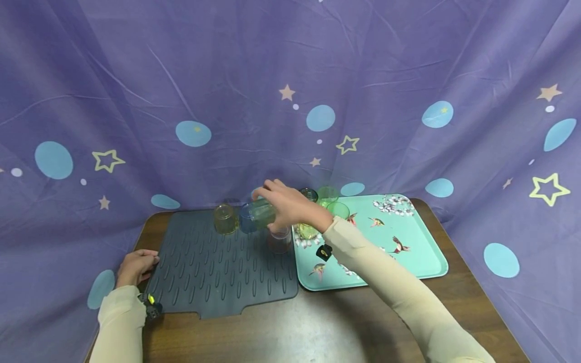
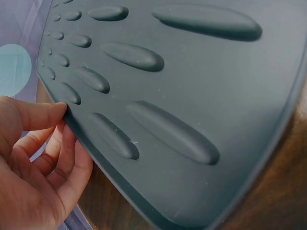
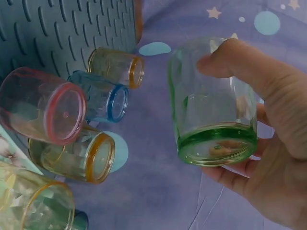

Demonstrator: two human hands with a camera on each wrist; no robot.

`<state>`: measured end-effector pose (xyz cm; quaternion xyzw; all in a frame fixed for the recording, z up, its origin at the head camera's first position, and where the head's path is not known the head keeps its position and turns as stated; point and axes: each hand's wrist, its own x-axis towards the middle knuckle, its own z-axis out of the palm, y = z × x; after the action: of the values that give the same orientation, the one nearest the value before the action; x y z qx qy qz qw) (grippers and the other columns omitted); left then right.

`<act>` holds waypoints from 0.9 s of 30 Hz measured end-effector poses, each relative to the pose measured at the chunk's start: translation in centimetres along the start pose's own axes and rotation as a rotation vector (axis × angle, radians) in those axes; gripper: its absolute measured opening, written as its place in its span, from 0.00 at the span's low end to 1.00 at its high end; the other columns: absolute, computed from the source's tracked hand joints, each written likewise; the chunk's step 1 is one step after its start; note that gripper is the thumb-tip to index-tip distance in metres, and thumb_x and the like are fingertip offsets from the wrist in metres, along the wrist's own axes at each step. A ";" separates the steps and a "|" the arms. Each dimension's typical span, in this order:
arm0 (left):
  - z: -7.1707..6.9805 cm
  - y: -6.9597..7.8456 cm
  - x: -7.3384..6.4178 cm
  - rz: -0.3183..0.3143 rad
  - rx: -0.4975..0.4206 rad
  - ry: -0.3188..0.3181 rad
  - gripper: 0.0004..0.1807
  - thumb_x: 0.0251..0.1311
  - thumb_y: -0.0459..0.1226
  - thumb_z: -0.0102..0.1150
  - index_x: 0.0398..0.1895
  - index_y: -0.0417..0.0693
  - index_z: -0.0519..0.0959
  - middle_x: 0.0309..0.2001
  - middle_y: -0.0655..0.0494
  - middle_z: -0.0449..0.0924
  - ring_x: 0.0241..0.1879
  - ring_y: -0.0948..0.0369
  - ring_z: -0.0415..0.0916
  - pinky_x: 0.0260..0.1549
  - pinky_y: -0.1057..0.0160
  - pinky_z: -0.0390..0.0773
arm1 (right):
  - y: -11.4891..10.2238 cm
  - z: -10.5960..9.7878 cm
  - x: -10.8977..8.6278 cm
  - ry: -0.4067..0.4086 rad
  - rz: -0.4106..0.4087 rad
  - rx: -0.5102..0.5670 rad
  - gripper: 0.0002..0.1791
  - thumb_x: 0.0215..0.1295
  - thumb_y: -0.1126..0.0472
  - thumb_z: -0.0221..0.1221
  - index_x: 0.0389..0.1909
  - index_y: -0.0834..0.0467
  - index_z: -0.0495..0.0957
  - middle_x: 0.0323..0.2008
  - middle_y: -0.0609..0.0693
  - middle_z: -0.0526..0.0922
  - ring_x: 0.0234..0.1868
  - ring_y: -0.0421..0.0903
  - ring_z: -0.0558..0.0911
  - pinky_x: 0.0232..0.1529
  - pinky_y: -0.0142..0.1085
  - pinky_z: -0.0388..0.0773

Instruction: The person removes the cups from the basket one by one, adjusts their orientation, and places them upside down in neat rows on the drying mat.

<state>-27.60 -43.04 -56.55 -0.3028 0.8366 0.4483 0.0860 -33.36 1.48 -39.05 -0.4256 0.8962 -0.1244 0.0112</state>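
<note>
My right hand [image 1: 290,204] grips a clear drinking glass with a green base [image 3: 216,105], thumb on one side and fingers on the other. In the head view it hangs tilted above the back of the grey drying mat [image 1: 218,272]. On that mat, upside down, stand an amber glass [image 1: 225,220], a blue glass [image 1: 246,219] and a pink glass [image 1: 279,241]. At the mat's left edge, my left hand [image 1: 135,266] pinches the rim, its thumb on top and other fingers curled against the side, as the left wrist view shows.
Right of the mat lies a turquoise tray [image 1: 422,257] with bird and flower prints. A yellow glass [image 1: 307,231], green glasses [image 1: 338,210] and a dark glass [image 1: 309,194] stand at its back left, partly behind my right arm. A purple curtain [image 1: 245,101] hangs behind the wooden table [image 1: 290,333].
</note>
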 end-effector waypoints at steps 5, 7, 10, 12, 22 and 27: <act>0.1 -0.2 0.3 -0.001 -0.010 0.004 0.19 0.63 0.31 0.56 0.55 0.31 0.75 0.50 0.36 0.77 0.50 0.44 0.75 0.43 0.47 0.85 | -1.0 0.5 1.8 -0.087 -0.018 -0.110 0.42 0.49 0.53 0.76 0.67 0.47 0.71 0.57 0.48 0.70 0.51 0.45 0.67 0.40 0.37 0.74; 0.0 -0.2 0.4 -0.003 -0.016 0.001 0.18 0.62 0.31 0.56 0.54 0.32 0.76 0.50 0.36 0.78 0.49 0.46 0.76 0.43 0.48 0.85 | -1.3 0.9 2.5 -0.126 -0.027 -0.158 0.42 0.50 0.53 0.76 0.68 0.47 0.70 0.58 0.49 0.70 0.51 0.46 0.67 0.43 0.38 0.74; -0.2 -0.3 0.4 0.006 -0.029 -0.016 0.15 0.62 0.30 0.57 0.51 0.33 0.78 0.44 0.43 0.80 0.43 0.51 0.78 0.37 0.54 0.84 | -1.8 1.6 3.5 -0.183 -0.038 -0.216 0.41 0.53 0.56 0.75 0.69 0.47 0.71 0.61 0.50 0.69 0.53 0.46 0.66 0.48 0.39 0.74; -0.3 -0.3 0.4 0.018 -0.040 -0.027 0.11 0.61 0.30 0.58 0.46 0.35 0.80 0.37 0.50 0.81 0.38 0.56 0.78 0.33 0.59 0.82 | -2.1 2.0 4.1 -0.212 -0.040 -0.247 0.39 0.54 0.58 0.73 0.68 0.46 0.71 0.63 0.50 0.69 0.55 0.46 0.66 0.49 0.39 0.74; -0.4 0.0 0.2 0.012 -0.056 -0.028 0.07 0.60 0.30 0.59 0.41 0.39 0.81 0.30 0.60 0.79 0.34 0.60 0.75 0.33 0.60 0.80 | -3.4 3.5 6.8 -0.366 -0.017 -0.420 0.40 0.57 0.55 0.73 0.71 0.46 0.70 0.71 0.52 0.66 0.61 0.47 0.65 0.56 0.38 0.76; -0.4 0.0 0.2 0.000 -0.056 -0.021 0.08 0.60 0.30 0.59 0.42 0.38 0.81 0.31 0.58 0.80 0.35 0.59 0.75 0.34 0.59 0.81 | -4.1 4.7 7.8 -0.419 -0.021 -0.540 0.37 0.58 0.50 0.73 0.69 0.44 0.72 0.75 0.52 0.62 0.67 0.47 0.65 0.62 0.39 0.76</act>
<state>-27.71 -43.42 -56.37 -0.3002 0.8228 0.4748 0.0860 -34.62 -7.96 -41.94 -0.4388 0.8706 0.2073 0.0808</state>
